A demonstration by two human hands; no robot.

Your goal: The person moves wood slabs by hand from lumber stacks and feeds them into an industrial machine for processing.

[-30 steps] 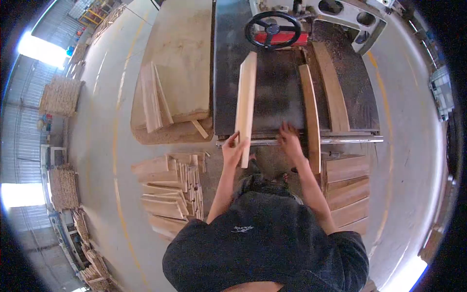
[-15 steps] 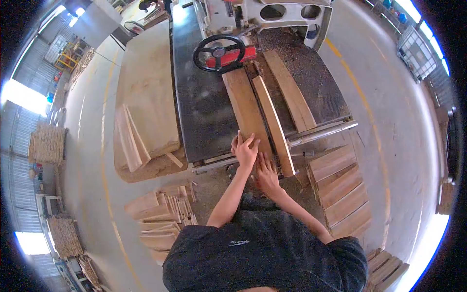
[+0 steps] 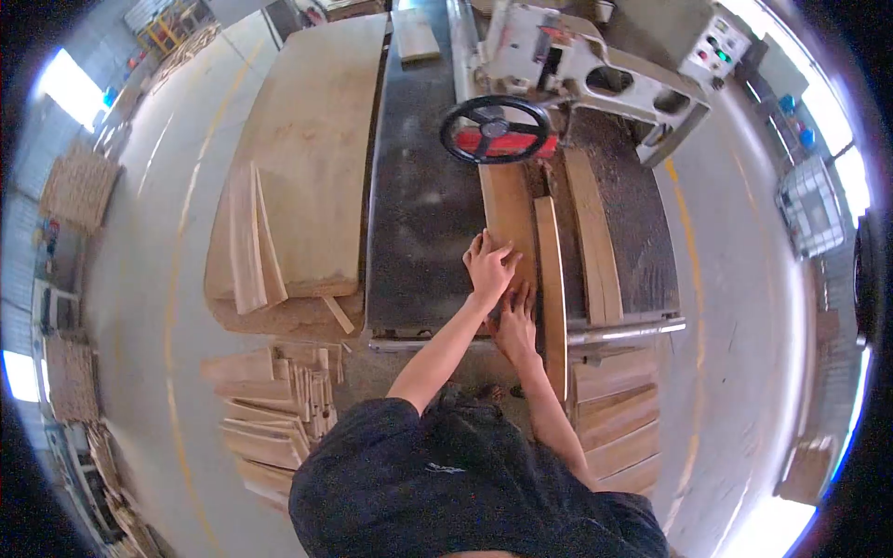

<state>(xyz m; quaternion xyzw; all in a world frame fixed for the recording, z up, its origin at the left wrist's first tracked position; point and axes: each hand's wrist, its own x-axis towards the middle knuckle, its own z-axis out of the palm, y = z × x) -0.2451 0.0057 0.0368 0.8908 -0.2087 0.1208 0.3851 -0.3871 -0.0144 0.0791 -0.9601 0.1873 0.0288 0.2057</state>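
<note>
A long brown wooden board lies on the black machine table, its far end passing beneath the red part under a black handwheel. My left hand rests on the board near its left edge, fingers spread and stretched forward. Just behind it, my right hand presses flat at the board's near end, fingers extended. Along the board's right side runs a narrow upright wooden strip, which sticks out past the table's front edge. The board's very far end is hidden.
Another plank lies right of the strip among sawdust. A broad wooden surface stands left, with thin offcuts on it. Stacked boards lie low at left and right. A control box is at back right.
Both hands and the board have moved forward, toward the handwheel. The upright strip keeps its place beside the board. The view has turned, bringing the control box into sight.
</note>
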